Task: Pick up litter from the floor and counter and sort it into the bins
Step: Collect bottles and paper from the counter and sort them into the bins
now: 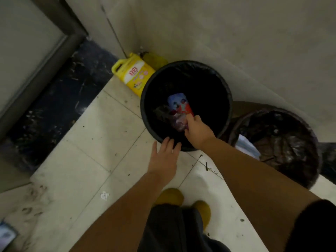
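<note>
A round black bin (pixel 145 99) with a black liner stands against the wall. My right hand (pixel 197 130) reaches over its mouth, pinching a crumpled clear plastic wrapper (pixel 179 121). Just beyond the wrapper a red and blue packet (pixel 179 104) shows inside the bin; whether my fingers touch it I cannot tell. My left hand (pixel 164 157) hovers flat, fingers apart and empty, at the bin's near rim. A second bin (pixel 280 142) with a dark brown liner stands to the right, holding a pale paper scrap (pixel 247 146).
A yellow jug (pixel 132 75) leans in the corner behind the black bin. A small white scrap (pixel 105 195) lies on the pale tiled floor at the left. A dark marble threshold (pixel 54 99) and door frame run along the left. My yellow shoes (pixel 171 196) are below.
</note>
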`<control>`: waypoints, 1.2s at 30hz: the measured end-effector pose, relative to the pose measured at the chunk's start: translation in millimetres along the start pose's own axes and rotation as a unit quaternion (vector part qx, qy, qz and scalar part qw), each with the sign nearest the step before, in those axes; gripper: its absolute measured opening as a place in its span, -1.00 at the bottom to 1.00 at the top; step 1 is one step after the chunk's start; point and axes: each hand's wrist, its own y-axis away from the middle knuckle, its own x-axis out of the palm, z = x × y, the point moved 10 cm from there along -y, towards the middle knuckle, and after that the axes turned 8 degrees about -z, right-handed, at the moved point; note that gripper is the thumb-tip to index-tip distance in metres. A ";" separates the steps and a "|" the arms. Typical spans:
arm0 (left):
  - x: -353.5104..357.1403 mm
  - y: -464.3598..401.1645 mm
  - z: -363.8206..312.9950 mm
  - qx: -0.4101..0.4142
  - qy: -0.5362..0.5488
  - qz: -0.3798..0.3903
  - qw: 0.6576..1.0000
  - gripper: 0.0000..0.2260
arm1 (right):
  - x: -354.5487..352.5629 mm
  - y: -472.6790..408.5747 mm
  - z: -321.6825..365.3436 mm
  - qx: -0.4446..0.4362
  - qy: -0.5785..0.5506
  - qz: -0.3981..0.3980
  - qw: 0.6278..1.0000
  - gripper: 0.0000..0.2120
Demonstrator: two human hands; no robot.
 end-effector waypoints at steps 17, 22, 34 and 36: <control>-183.2 66.1 -13.4 0.020 -0.058 0.034 0.998 -0.44 | -212.7 105.7 -10.2 0.061 0.030 0.003 0.998 -0.61; -327.5 102.6 -46.1 0.022 -0.035 -0.018 0.999 -0.45 | -328.8 197.4 2.6 0.109 -0.028 -0.063 0.992 -0.63; -463.6 189.6 -301.6 0.302 -0.039 -0.029 0.952 -0.75 | -428.1 464.0 -75.1 0.314 -0.129 -0.205 0.918 -0.63; -445.0 210.5 -354.8 0.363 -0.059 -0.016 0.930 -0.74 | -411.3 525.0 -99.3 0.386 -0.165 -0.226 0.879 -0.62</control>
